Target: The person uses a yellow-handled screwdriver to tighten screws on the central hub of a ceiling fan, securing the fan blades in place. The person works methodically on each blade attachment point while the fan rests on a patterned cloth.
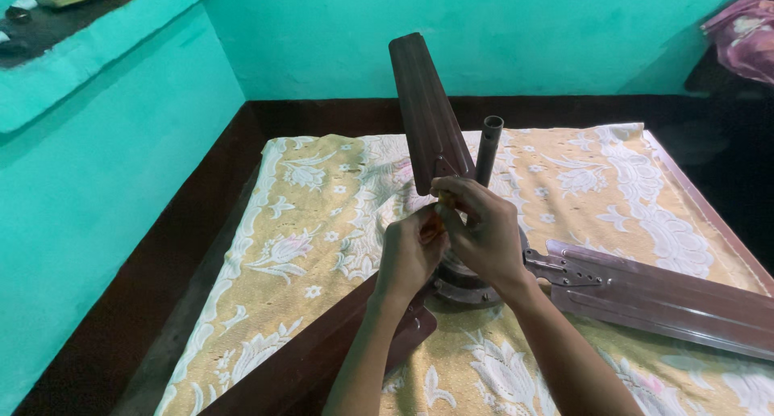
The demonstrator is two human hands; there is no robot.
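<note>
A: Both hands were over the ceiling fan's motor hub (472, 283), which lay on the floral cloth (322, 222), three brown blades splayed outward.

B: And the grip?

A: The left hand (413, 251) was pinched shut on something small and orange; I couldn't tell what. The right hand (484, 230) was curled closed beside it, fingertips meeting at the base of the far blade (423, 110).

B: How would it handle?

A: Heavy, I'd judge, stiff metal. Best held by the hub or the down rod (488, 150), not the thin blades.

B: Containers?

A: None showed.
</note>
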